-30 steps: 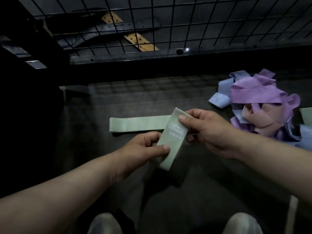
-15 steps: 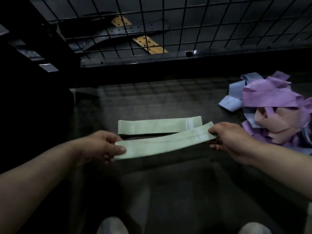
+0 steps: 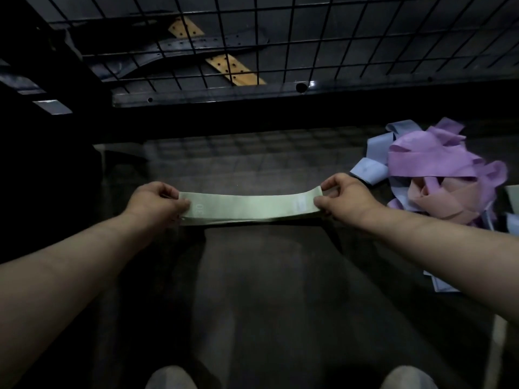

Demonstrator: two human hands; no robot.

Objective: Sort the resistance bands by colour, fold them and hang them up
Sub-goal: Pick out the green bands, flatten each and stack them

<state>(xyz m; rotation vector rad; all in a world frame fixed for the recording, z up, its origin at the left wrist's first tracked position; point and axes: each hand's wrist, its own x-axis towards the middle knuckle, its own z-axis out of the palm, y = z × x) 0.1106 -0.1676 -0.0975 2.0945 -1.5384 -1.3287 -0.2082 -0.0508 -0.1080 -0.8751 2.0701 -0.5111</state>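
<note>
Pale green resistance bands (image 3: 250, 206) lie stacked flat across the middle of the dark table (image 3: 266, 276), the top one marked "30" at its left end. My left hand (image 3: 157, 202) pinches the left end of the stack and my right hand (image 3: 341, 196) pinches the right end, which curls up slightly. A tangled pile of purple bands (image 3: 429, 161), pale blue bands (image 3: 370, 168) and pink bands (image 3: 446, 197) sits at the table's right side.
A black wire grid panel (image 3: 309, 37) rises behind the table's far edge, with dark and tan perforated straps (image 3: 233, 70) behind it. Another green piece (image 3: 512, 196) shows at the right frame edge. Two shoes (image 3: 171, 377) show at the bottom.
I pulled the folded green band out straight with both hands, then moved it away from me and laid it on top of the green band lying on the table.
</note>
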